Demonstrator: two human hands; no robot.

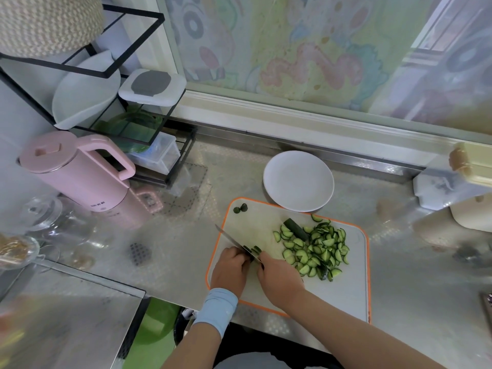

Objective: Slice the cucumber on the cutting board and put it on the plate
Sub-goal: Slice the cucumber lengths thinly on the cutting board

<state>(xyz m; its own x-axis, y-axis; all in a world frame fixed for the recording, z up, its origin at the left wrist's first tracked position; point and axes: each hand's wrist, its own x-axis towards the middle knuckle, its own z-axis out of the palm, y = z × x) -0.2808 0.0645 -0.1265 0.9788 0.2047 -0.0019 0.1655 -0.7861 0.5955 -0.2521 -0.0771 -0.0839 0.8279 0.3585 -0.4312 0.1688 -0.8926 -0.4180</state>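
1. Broadly, a metal counter point(186, 262) fills the scene, with a window sill along its far edge.
2. An orange-rimmed cutting board point(354, 288) lies at the near middle of the counter.
3. A pink kettle point(80, 177) stands well apart at the far left.
4. A white plate point(298, 181) sits just beyond the board's far edge, with nothing on it.
5. The right hand point(279, 275) is curled round the knife handle at the board's near left.
6. The left hand point(230, 270), fingers bent, holds down a cucumber stub point(253, 249) beside the blade.
7. Cucumber slices point(316, 251) are heaped on the board's right half, with a dark uncut chunk point(295, 229) at the heap's far edge.
8. The knife point(231, 239) points far-left, its blade against the stub.
9. Two cucumber ends point(241, 208) lie at the board's far-left corner.
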